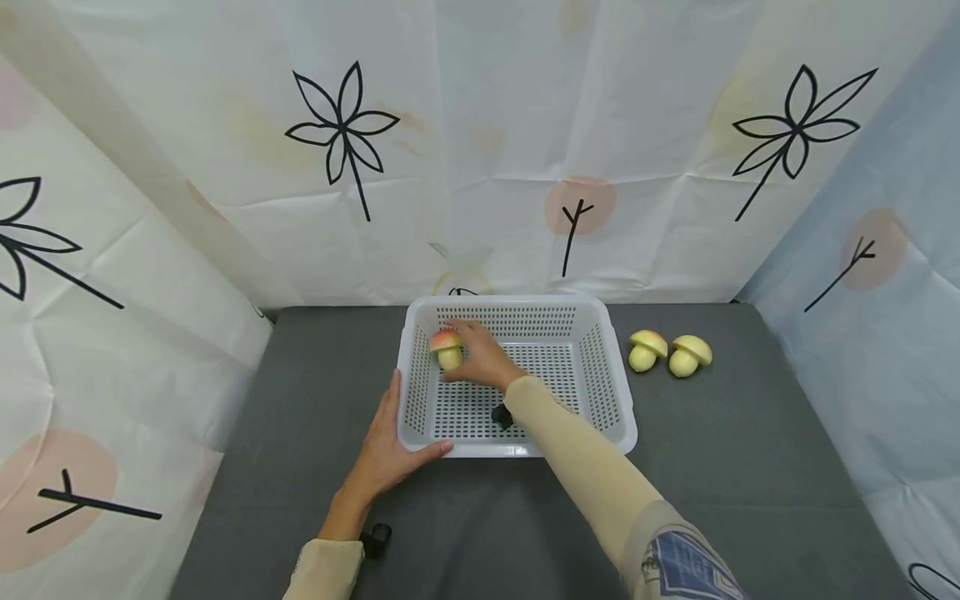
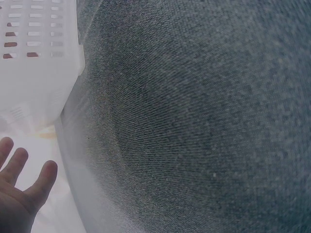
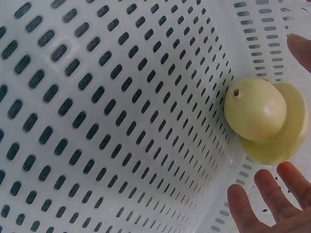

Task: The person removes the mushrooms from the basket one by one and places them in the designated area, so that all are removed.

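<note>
A white perforated plastic basket stands on the dark grey table. Inside it, against the left wall, is a toy mushroom with a red-and-yellow cap and a pale yellow stem. My right hand reaches into the basket beside this mushroom, thumb and fingers spread on either side of it, with a gap showing in the right wrist view. My left hand rests at the basket's front left corner, its thumb along the front rim and its fingers extended by the left side.
Two more toy mushrooms, one with a reddish-yellow cap and one with a yellow cap, lie on the table right of the basket. White patterned cloth hangs behind and at both sides.
</note>
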